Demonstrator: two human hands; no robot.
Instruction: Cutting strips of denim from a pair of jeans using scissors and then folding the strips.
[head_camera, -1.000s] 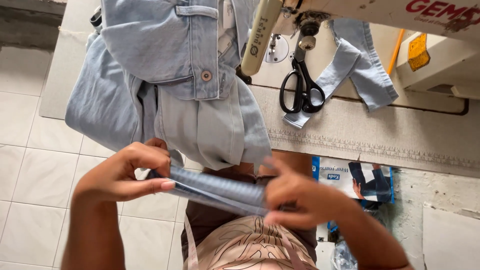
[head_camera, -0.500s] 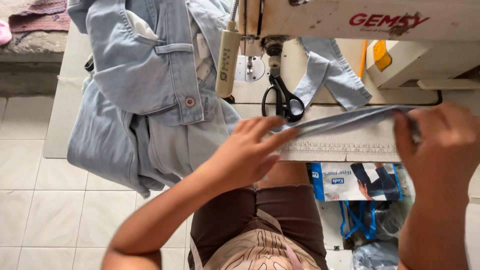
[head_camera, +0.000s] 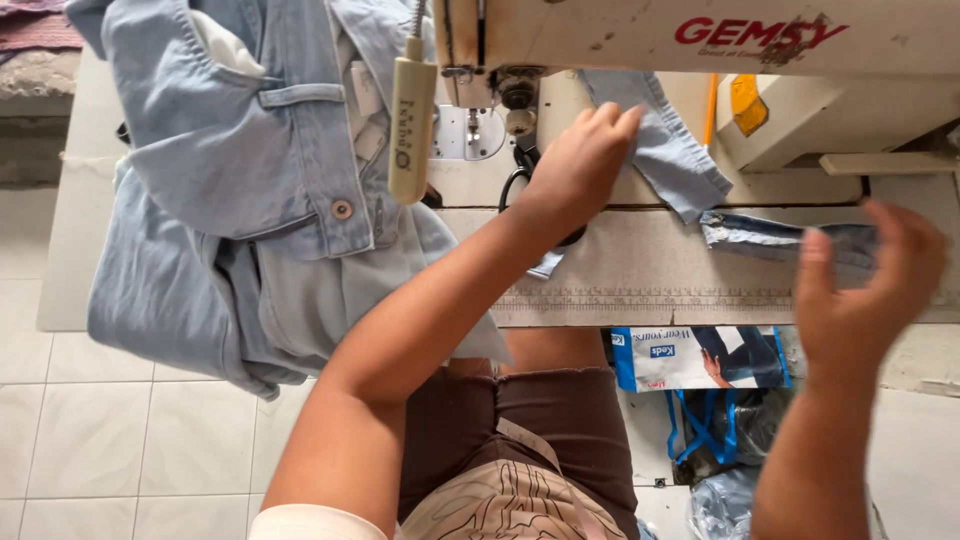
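White tabletop (head_camera: 640, 260) carries the sewing machine (head_camera: 640, 40); my left hand (head_camera: 580, 160) rests fingers closed on a denim piece (head_camera: 665, 150) there; my right hand (head_camera: 865, 275) pinches a denim strip (head_camera: 760, 235).

Sewing table (head_camera: 640, 265), pale denim garment (head_camera: 230, 200), denim strip (head_camera: 780, 238), scissors (head_camera: 522, 170)

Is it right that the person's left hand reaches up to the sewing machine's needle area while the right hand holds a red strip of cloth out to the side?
Not quite. In the head view the strip by the right hand is blue denim, not red. The left hand does reach up by the needle area of the sewing machine.
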